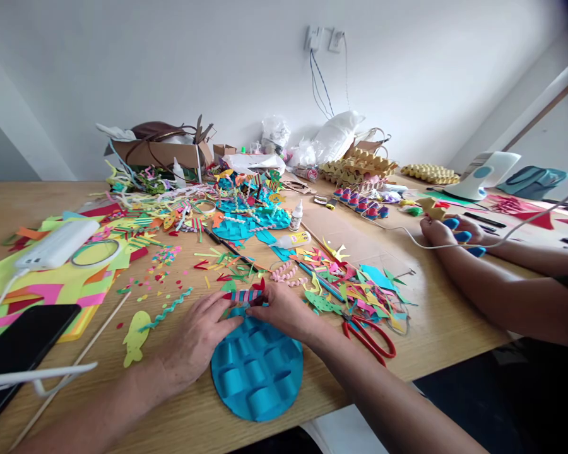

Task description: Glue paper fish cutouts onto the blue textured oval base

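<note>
Between my two hands is a small striped paper fish [247, 295], blue and pink with red ends. My left hand [194, 337] pinches its left end, the thumb below. At the right end, the fingers of my right hand [284, 309] are closed on it. Directly beneath lies a round blue paper disc [258, 378] with raised, curved strips across it; its far edge is partly hidden by my hands. A yellow paper fish [136, 337] with a wavy turquoise strip [170, 308] rests left of my left hand. Red-handled scissors [372, 337] lie right of my right forearm.
Paper scraps [360, 287] spread over the table. Glue bottles [293, 239] stand and lie beyond my hands. A phone [26, 359], a wooden stick [89, 343] and a white power bank [59, 243] are at left. At right, another person's hands [442, 233] hold a painted egg-carton piece.
</note>
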A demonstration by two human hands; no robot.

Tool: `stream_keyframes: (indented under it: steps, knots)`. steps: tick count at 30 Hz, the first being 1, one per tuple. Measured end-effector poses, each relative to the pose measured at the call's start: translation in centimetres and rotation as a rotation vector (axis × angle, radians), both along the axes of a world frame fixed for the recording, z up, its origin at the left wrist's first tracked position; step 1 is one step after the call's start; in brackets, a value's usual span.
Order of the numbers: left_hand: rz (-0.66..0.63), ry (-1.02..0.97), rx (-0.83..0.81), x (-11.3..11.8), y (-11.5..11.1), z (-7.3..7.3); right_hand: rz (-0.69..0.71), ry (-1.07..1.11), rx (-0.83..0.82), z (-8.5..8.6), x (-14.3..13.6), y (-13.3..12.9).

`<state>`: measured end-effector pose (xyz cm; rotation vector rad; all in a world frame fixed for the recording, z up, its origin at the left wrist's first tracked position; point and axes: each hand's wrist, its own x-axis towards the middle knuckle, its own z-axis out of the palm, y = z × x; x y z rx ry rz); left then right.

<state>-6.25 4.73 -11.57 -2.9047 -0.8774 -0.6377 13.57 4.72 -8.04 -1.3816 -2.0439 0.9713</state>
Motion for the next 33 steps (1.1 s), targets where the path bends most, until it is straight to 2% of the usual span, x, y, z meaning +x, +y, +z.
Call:
stream_keyframes:
  steps: [8, 13, 16, 24, 33]
  knots:
    - [-0.01, -0.052, 0.037, 0.4, -0.4, 0.7, 0.046, 0.073, 0.02, -1.1, 0.3, 0.4]
    - [-0.027, -0.064, 0.075, 0.8, -0.5, 1.3, 0.038, -0.026, 0.045, -1.2, 0.3, 0.5]
    - [-0.034, -0.049, 0.092, 0.7, -0.4, 1.1, 0.021, -0.087, 0.07, -0.8, 0.3, 0.4]
    - [-0.031, 0.058, 0.011, 0.2, 0.4, -0.4, 0.054, -0.142, 0.084, -0.5, 0.6, 0.3]
    - [-0.096, 0.096, -0.034, 0.5, 0.7, 0.0, 0.032, -0.187, 0.08, -0.5, 0.8, 0.5]
